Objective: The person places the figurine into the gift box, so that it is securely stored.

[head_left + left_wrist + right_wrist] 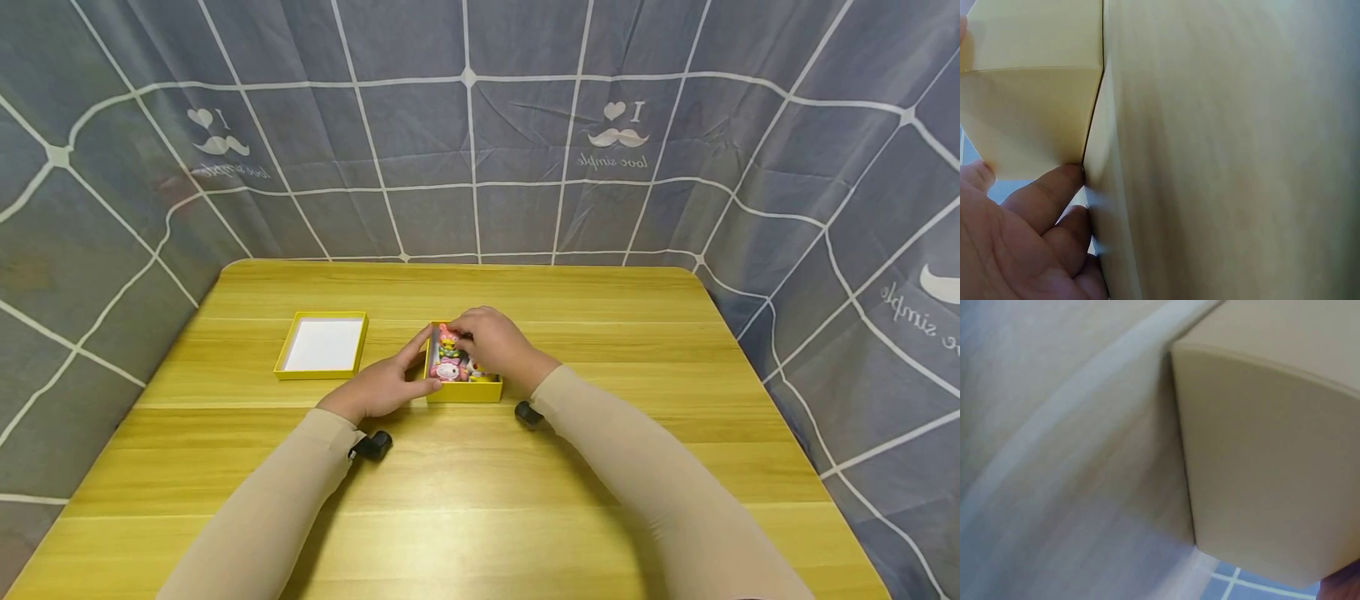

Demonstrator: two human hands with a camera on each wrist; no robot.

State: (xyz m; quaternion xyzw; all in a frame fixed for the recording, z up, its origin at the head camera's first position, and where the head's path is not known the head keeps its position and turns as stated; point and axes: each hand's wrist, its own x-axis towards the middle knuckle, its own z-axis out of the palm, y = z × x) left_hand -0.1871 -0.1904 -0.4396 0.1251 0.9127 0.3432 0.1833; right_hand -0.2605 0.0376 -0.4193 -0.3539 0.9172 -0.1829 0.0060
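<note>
A small yellow box (pixel 463 392) stands on the table with toy figurines inside. My left hand (pixel 381 387) holds its left side, thumb by the near corner and index finger toward the far one. In the left wrist view, fingertips (pixel 1067 181) touch the box's lower far corner. Over the box, my right hand (pixel 497 340) pinches a pink-hooded figurine (pixel 448 343) with a yellow face; some fingertips are hidden. Nearer lies a pink-and-white figurine (pixel 448 370), with a yellow-and-white figurine (pixel 477 370) beside it. The right wrist view shows mostly the box wall (pixel 1266 462).
An open yellow lid (pixel 321 374) with a white inside lies left of the box. The wooden table (pixel 480 483) reaches back to a grey curtain (pixel 420 133) with white lines. A black wrist camera (pixel 372 446) sits below the left wrist, another wrist camera (pixel 528 415) below the right.
</note>
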